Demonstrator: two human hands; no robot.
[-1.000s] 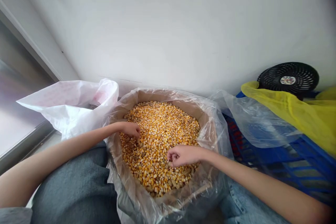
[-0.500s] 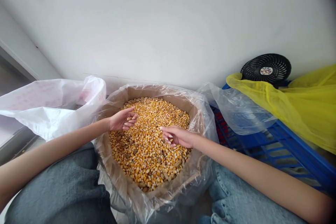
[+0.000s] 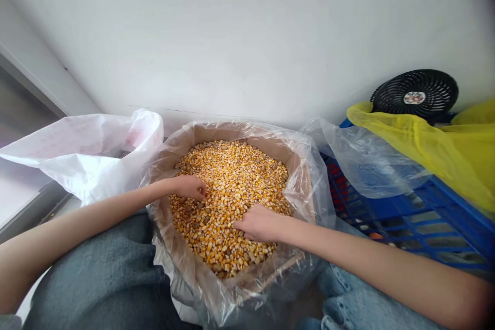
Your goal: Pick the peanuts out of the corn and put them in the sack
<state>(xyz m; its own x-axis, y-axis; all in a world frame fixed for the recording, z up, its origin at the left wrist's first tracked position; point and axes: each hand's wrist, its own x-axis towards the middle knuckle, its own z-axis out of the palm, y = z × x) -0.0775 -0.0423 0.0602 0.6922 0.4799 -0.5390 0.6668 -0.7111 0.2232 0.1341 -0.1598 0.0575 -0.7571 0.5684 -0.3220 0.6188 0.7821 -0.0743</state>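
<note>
Corn kernels [image 3: 232, 175]; both hands [image 3: 189, 187] [image 3: 258, 224] over them

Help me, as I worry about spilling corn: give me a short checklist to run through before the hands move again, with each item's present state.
1. Left hand inside the rim of the box: ok, fingers curled at the corn.
2. Right hand inside the rim: ok, fingertips down at the kernels.
3. Each hand free of kernels: cannot tell, curled fingers hide what they may hold.
4. Clear plastic liner folded over the rim: ok.
5. White bag open: ok, mouth gaping, left of the box.
6. Black fan apart from both hands: ok, far right.
</note>
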